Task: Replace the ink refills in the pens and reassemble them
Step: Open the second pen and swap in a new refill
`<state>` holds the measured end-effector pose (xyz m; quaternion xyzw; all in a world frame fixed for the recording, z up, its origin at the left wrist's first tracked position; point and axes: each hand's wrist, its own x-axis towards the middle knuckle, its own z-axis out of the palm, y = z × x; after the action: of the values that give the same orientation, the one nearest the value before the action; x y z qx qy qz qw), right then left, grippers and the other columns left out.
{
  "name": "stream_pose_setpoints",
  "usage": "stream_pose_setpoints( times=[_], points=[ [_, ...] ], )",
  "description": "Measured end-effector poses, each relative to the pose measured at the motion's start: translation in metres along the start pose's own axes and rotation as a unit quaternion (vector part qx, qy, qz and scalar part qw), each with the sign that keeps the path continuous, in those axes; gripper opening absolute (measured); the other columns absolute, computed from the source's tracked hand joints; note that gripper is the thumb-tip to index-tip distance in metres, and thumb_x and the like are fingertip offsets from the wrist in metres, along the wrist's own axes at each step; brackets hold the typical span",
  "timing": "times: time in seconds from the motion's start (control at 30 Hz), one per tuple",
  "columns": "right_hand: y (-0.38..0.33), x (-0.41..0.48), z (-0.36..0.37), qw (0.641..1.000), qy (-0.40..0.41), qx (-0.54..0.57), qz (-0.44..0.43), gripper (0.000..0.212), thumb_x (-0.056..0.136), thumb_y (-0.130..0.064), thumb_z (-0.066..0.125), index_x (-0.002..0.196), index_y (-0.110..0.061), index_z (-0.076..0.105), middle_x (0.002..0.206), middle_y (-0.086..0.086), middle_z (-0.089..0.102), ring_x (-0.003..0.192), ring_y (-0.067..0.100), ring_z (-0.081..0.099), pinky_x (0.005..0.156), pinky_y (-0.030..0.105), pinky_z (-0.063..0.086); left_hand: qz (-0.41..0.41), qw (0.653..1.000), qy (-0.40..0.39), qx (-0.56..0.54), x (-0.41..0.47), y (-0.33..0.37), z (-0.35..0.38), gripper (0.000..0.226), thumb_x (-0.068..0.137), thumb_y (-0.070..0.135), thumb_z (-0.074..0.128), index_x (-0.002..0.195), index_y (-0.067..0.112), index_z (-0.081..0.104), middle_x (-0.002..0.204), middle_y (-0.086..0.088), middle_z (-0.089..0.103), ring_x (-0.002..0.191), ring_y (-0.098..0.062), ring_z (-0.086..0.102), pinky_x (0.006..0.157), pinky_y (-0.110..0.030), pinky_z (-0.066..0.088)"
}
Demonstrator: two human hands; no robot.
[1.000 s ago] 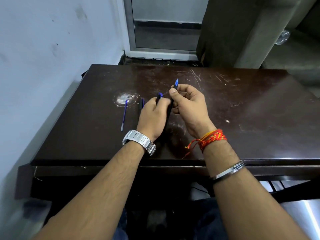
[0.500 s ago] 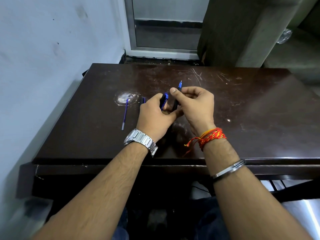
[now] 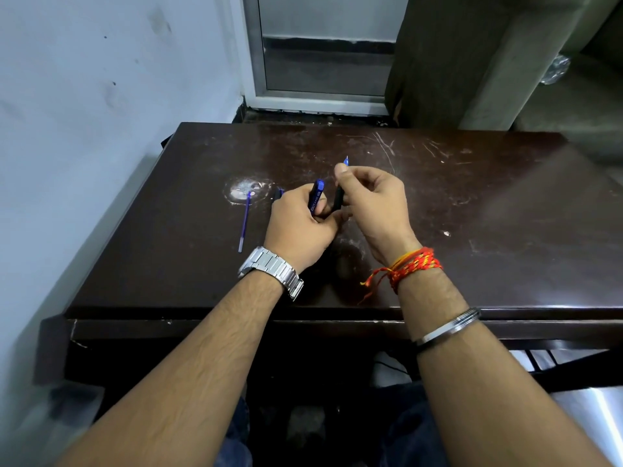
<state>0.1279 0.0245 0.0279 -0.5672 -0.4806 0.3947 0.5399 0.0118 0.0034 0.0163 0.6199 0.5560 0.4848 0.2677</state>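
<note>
My left hand point(image 3: 300, 227) grips a dark blue pen barrel point(image 3: 317, 196) with white lettering, its open end pointing up and away. Just to its right, my right hand point(image 3: 374, 203) pinches a black pen section point(image 3: 338, 198) whose blue tip point(image 3: 346, 160) sticks out above my thumb. The two pieces are held side by side, a small gap between them, above the dark brown table point(image 3: 472, 214). A loose blue ink refill point(image 3: 244, 222) lies on the table left of my left hand. Another pen part point(image 3: 278, 193) lies partly hidden behind my left hand.
A pale wall runs along the table's left side. Behind the far edge are a metal-framed door and a concrete pillar. A whitish worn patch point(image 3: 244, 188) marks the tabletop at the refill's far end. The table's near edge is at my forearms.
My hands have pulled the two pen pieces apart: the blue barrel now stands clear in my left hand, and my right hand with the tipped section has shifted slightly right and up.
</note>
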Motion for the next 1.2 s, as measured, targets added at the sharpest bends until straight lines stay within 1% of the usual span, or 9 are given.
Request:
stream_pose_setpoints(
  times=[0.13,0.33,0.47,0.6,0.73,0.9,1.0,1.07,1.2],
  points=[
    [0.0018,-0.0007,-0.0023,1.000,0.012,-0.010,-0.016,0.027,0.077,-0.031,0.082,0.097,-0.022,0.066,0.075,-0.007,0.065,0.070,0.008,0.064,0.065,0.027,0.056,-0.001,1.000,-0.001,0.004,0.0002,-0.0017,0.0008,0.045,0.069,0.019,0.077,0.058,0.025,0.034,0.056,0.003,0.052,0.043,-0.007,0.042,0.047,-0.021,0.041],
    [-0.0056,-0.0005,-0.0035,0.993,0.017,0.118,0.018,0.025,0.089,-0.009,0.065,0.112,-0.015,0.062,0.079,-0.005,0.070,0.063,0.002,0.064,0.047,0.015,0.048,-0.005,1.000,0.006,-0.003,0.0017,-0.0029,-0.0005,0.045,0.072,0.017,0.077,0.059,0.025,0.035,0.061,-0.001,0.063,0.046,-0.008,0.050,0.055,-0.027,0.049],
    [-0.0033,-0.0042,-0.0034,0.998,-0.004,0.061,-0.011,0.031,0.084,-0.017,0.076,0.111,-0.015,0.060,0.071,-0.005,0.066,0.054,0.000,0.062,0.049,0.016,0.050,-0.004,1.000,0.006,0.004,0.0007,-0.0015,-0.0010,0.044,0.071,0.016,0.077,0.059,0.025,0.035,0.059,0.001,0.056,0.046,-0.009,0.047,0.054,-0.031,0.049],
    [-0.0070,-0.0021,-0.0026,0.995,0.002,0.104,0.011,0.027,0.087,-0.003,0.057,0.104,-0.024,0.061,0.078,0.001,0.075,0.062,0.007,0.067,0.050,0.020,0.051,0.003,1.000,0.007,0.009,0.0005,-0.0004,-0.0010,0.043,0.072,0.015,0.076,0.059,0.025,0.036,0.065,-0.006,0.065,0.047,-0.006,0.049,0.054,-0.025,0.047],
    [-0.0036,-0.0025,-0.0025,0.998,-0.003,0.069,0.000,0.032,0.084,-0.026,0.075,0.111,-0.018,0.059,0.082,0.000,0.068,0.064,0.007,0.066,0.053,0.022,0.053,0.000,1.000,0.007,0.014,-0.0001,0.0010,-0.0014,0.044,0.072,0.015,0.077,0.059,0.026,0.037,0.062,-0.001,0.060,0.046,-0.003,0.047,0.051,-0.020,0.045],
    [-0.0034,-0.0016,-0.0016,0.997,-0.012,0.080,-0.007,0.025,0.088,-0.006,0.061,0.107,-0.021,0.058,0.077,0.003,0.074,0.067,0.016,0.067,0.053,0.025,0.057,0.006,1.000,0.004,0.012,-0.0001,0.0019,-0.0022,0.044,0.072,0.015,0.077,0.059,0.027,0.037,0.064,-0.009,0.062,0.047,-0.008,0.048,0.051,-0.024,0.046],
    [-0.0023,-0.0004,-0.0007,0.997,-0.012,0.082,0.001,0.024,0.087,-0.016,0.067,0.109,-0.021,0.058,0.081,-0.001,0.072,0.065,0.012,0.065,0.053,0.025,0.053,0.004,1.000,0.003,0.014,0.0000,0.0022,-0.0027,0.044,0.072,0.014,0.078,0.059,0.027,0.038,0.069,-0.012,0.065,0.050,-0.010,0.052,0.055,-0.028,0.050],
    [0.0003,-0.0012,0.0005,0.999,-0.007,0.047,-0.011,0.034,0.082,-0.024,0.076,0.110,-0.021,0.057,0.085,0.002,0.071,0.068,0.009,0.066,0.056,0.021,0.053,0.013,1.000,0.012,0.017,-0.0002,0.0021,-0.0017,0.045,0.070,0.015,0.078,0.058,0.027,0.036,0.061,-0.007,0.059,0.046,-0.003,0.046,0.048,-0.019,0.044],
    [0.0004,0.0012,0.0017,0.996,-0.015,0.084,0.003,0.024,0.087,-0.011,0.060,0.108,-0.023,0.059,0.088,0.005,0.076,0.069,0.016,0.068,0.053,0.025,0.054,0.023,0.999,0.011,0.023,-0.0008,0.0019,-0.0012,0.046,0.070,0.016,0.078,0.058,0.026,0.034,0.059,-0.004,0.058,0.044,-0.007,0.048,0.046,-0.019,0.041]
  ],
)
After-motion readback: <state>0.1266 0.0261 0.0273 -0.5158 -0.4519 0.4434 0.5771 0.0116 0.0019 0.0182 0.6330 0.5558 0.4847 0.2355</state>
